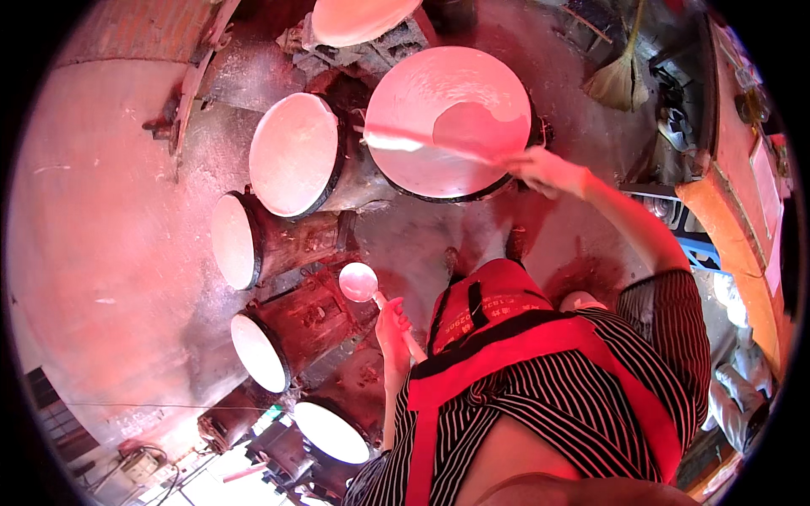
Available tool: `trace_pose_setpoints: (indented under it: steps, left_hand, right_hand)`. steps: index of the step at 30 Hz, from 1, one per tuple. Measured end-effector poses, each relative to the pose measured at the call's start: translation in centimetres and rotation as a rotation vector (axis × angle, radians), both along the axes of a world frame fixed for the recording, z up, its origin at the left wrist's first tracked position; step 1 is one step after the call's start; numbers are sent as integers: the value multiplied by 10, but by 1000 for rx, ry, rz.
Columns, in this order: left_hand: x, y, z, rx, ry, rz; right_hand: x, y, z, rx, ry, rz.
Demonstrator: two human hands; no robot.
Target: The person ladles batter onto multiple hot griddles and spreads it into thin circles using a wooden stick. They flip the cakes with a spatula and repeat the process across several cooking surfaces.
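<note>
My right hand [549, 172] grips one end of a long, motion-blurred spreader [443, 149]. It stretches leftward across a large round griddle [414, 82]. A curved sheet of pale, wet-looking coating [493, 79] covers part of that griddle, with a smoother area beside it. Lower down, near my waist, my left hand [393, 329] is closed around the handle of a ladle [358, 282]. The ladle's round bowl points away from me, and its contents are hard to make out under the red light.
Several more round griddles on drum-like stoves curve down the left, including one griddle [294, 155] close to the large one. Another griddle [364, 19] stands at the top on blocks. A straw broom [620, 82] leans at upper right. An orange-edged counter [721, 221] runs along the right.
</note>
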State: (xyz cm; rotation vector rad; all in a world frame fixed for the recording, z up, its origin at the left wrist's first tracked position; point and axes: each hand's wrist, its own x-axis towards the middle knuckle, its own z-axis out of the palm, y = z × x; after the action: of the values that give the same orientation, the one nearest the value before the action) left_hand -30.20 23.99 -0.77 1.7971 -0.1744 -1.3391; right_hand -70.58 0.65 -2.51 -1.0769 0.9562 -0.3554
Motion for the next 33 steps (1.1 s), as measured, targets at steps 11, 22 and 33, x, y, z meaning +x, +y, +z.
trace_pose_setpoints:
  steps: [11, 22, 33]
  left_hand:
    - [56, -78, 4, -63, 70, -379]
    - [197, -51, -30, -100, 194, -492]
    - [277, 23, 1, -63, -165, -431]
  right_hand:
    - [51, 110, -17, 81, -57, -733]
    - [250, 211, -37, 201, -499, -1056]
    - [482, -80, -149, -357, 208, -1456]
